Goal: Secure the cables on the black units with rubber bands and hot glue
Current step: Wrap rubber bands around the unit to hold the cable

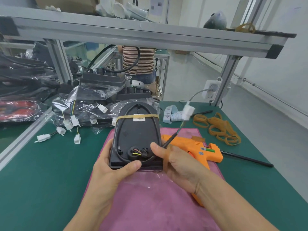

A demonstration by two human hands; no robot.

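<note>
Green surface, matte mat, framed in aluminium rail. Pink cloth laid at the near-middle, soft nap, slightly rumpled.

Unit: black moulded plastic, flat back up, raised oval channel. Held tilted over the cloth's far end, near edge in both hands. One band, tan rubber, already crosses its far end over a white label.

Glue gun: orange plastic, lying on its side at the cloth's right edge, partly under the right wrist.

Loose bands: heap of flat tan loops toward the far right edge of the surface.

Left hand: grip wrapped on the unit's near-left corner, thumb pressing the near rim.

Right hand: pinching the cable at the unit's right side; a second tan band is looped round its fingers. Cable is thin, black, rubbery, seated in the channel; free end lifts off rightward to a white connector, blurred.

Step in hand, as judged: second band on the near end. Keep the cable down in the channel with the left thumb, stretch the loop wide to clear the corner, settle it flat, no twist. Avoid the open port with coloured wires.
</note>
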